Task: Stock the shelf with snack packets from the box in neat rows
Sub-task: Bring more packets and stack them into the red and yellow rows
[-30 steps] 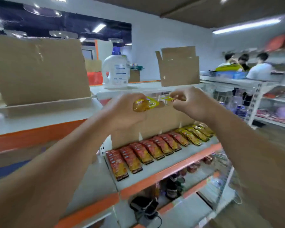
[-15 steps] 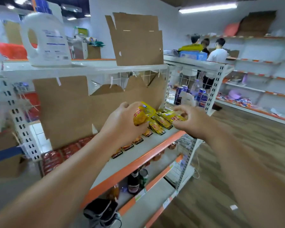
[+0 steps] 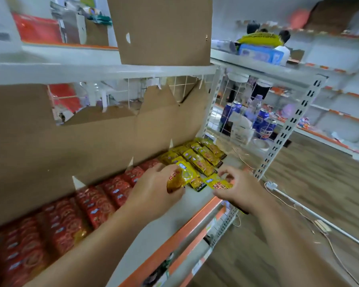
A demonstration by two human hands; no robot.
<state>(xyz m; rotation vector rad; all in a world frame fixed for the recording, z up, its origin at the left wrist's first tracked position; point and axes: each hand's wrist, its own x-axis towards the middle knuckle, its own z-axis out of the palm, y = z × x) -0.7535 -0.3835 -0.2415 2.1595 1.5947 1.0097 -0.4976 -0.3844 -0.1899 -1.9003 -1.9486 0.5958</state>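
Note:
My left hand (image 3: 153, 189) grips a small bunch of yellow snack packets (image 3: 179, 177) just above the white shelf (image 3: 162, 226). My right hand (image 3: 238, 187) pinches one yellow packet (image 3: 219, 183) near the shelf's orange front edge, beside a yellow packet (image 3: 198, 183) lying flat. A row of yellow packets (image 3: 203, 156) lies at the shelf's right end. Red packets (image 3: 95, 201) lie in rows to the left, along a cardboard backing (image 3: 91, 141).
A cardboard box (image 3: 164, 32) stands on the top shelf. Blue cans (image 3: 263, 123) sit behind the wire grid at right. A perforated upright (image 3: 288, 129) marks the shelf's right end. White cables (image 3: 298, 206) trail over the wooden floor. People stand far back.
The view has swung down and closer to the shelf. Both hands have dropped with their yellow packets to the shelf surface beside the yellow row.

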